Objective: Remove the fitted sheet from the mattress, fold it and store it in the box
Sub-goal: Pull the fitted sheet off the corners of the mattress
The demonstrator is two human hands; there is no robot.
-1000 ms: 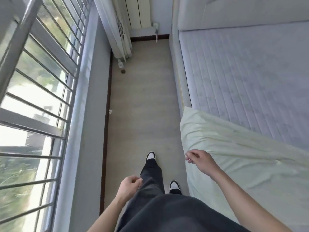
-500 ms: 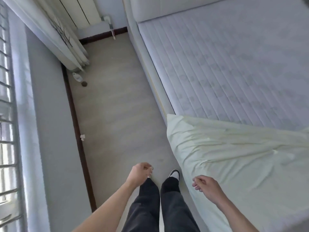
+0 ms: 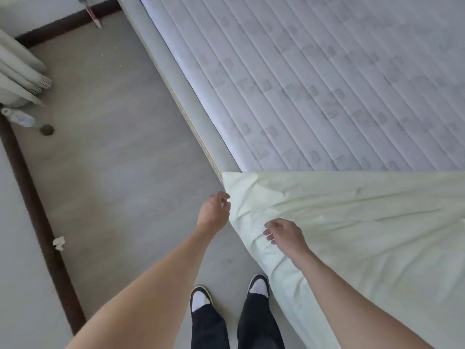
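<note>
The pale green fitted sheet (image 3: 352, 222) covers only the near part of the quilted grey mattress (image 3: 314, 84); its folded-back edge runs across the bed and its side hangs down toward the floor. My left hand (image 3: 214, 210) is at the sheet's left corner edge, fingers slightly apart and just touching the cloth. My right hand (image 3: 285, 235) hovers low over the wrinkled sheet with fingers loosely spread, gripping nothing that I can see. No box is in view.
I stand on a grey floor strip (image 3: 113, 172) between the bed frame's side (image 3: 186, 96) and a wall with a dark baseboard (image 3: 37, 222). A bunched curtain (image 3: 20, 71), a plastic bottle (image 3: 17, 118) and a white scrap (image 3: 58, 243) lie at the left.
My view has swung right and down toward the bed. Both hands have risen from beside my legs and moved onto the sheet's near corner.
</note>
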